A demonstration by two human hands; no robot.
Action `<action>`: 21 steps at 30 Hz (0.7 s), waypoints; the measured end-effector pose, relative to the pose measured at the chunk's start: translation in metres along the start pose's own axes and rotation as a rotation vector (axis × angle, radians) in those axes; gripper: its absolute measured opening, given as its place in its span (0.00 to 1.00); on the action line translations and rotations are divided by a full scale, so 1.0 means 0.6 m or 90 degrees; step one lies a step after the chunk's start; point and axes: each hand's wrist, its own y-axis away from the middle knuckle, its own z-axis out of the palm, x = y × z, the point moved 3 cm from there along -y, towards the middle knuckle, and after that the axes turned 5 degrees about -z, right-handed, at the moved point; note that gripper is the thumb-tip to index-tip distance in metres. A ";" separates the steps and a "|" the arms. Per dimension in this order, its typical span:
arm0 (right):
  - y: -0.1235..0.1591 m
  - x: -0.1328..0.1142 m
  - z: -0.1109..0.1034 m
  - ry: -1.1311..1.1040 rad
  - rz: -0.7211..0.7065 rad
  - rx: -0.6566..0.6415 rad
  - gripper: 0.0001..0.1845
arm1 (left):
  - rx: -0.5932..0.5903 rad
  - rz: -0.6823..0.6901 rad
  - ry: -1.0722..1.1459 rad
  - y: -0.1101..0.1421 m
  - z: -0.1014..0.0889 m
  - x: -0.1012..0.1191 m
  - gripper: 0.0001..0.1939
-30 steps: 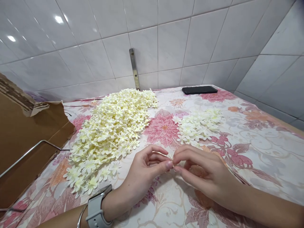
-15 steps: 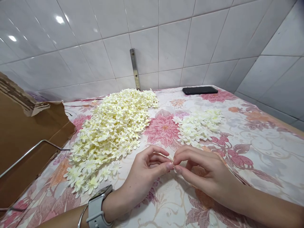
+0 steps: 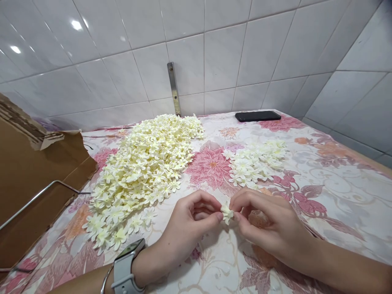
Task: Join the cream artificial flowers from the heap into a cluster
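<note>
Currently, I have one pale blossom [image 3: 227, 213] suspended between the hands, above the floral cloth on the tabletop [image 3: 333, 192]. The right hand [image 3: 272, 224] clamps its side between thumb and index finger. The left hand [image 3: 186, 228] has thumb and index finger at its opposite edge; I cannot tell whether they grip it.

Risk 1: petal damage. The petals look thin, so excess pressure or opposing pulls could crease or tear them.

Risk 2: drop. The hold appears small; if the right fingertips part without left-side support, the blossom could fall and be hard to find against the light pattern.

Risk 3: scatter. The large blossom heap [image 3: 147, 163] spreads close to the watch [image 3: 126, 265] on the left wrist. A sideways forearm sweep could drag loose pieces.

Risk 4: contact. The smaller blossom pile [image 3: 255, 163] lies just beyond the right knuckles; forward drift could disturb it. I judge the phone [image 3: 257, 116] far enough back to avoid contact.
</note>
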 end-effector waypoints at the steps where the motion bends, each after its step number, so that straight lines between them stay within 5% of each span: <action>1: 0.000 0.001 -0.001 -0.007 0.019 0.006 0.08 | 0.007 -0.001 0.001 0.000 0.000 0.000 0.05; 9: 0.000 0.003 -0.002 -0.020 0.053 0.035 0.08 | 0.021 -0.018 0.005 0.002 0.000 0.005 0.06; 17: 0.001 -0.007 0.000 0.033 -0.074 0.034 0.08 | 0.044 -0.032 0.017 0.002 0.000 0.003 0.08; 21: 0.004 -0.004 0.004 0.067 -0.064 0.011 0.05 | 0.038 0.023 -0.009 0.005 -0.001 0.006 0.07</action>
